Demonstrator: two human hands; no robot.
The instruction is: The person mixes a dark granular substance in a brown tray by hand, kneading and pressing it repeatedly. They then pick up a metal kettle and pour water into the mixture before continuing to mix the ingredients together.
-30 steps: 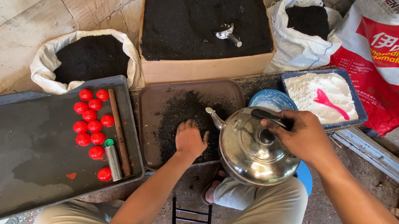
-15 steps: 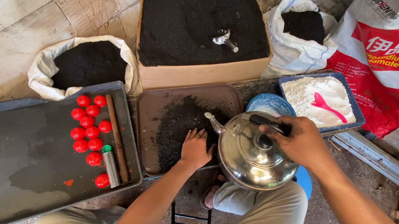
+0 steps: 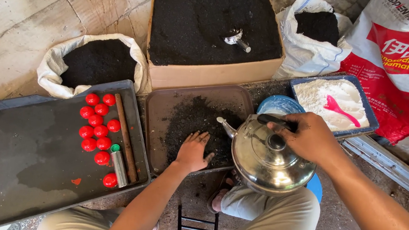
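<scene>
In the head view, over the brown tray (image 3: 164,126), your left hand (image 3: 193,150) lies flat on the heap of black powder (image 3: 196,126), fingers spread and pressing the coarse grains. Your right hand (image 3: 310,135) wraps closed around the dark handle of the shiny steel kettle (image 3: 269,159), spout aimed at the heap; seemingly you are wetting and mixing, though no water shows. Next calls for a gentle tilt. Smooth red balls (image 3: 97,128) sit on the grey tray (image 3: 25,164).

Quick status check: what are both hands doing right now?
Left hand flat on black powder in brown tray. Right hand grips steel kettle handle. Nothing between them.
</scene>
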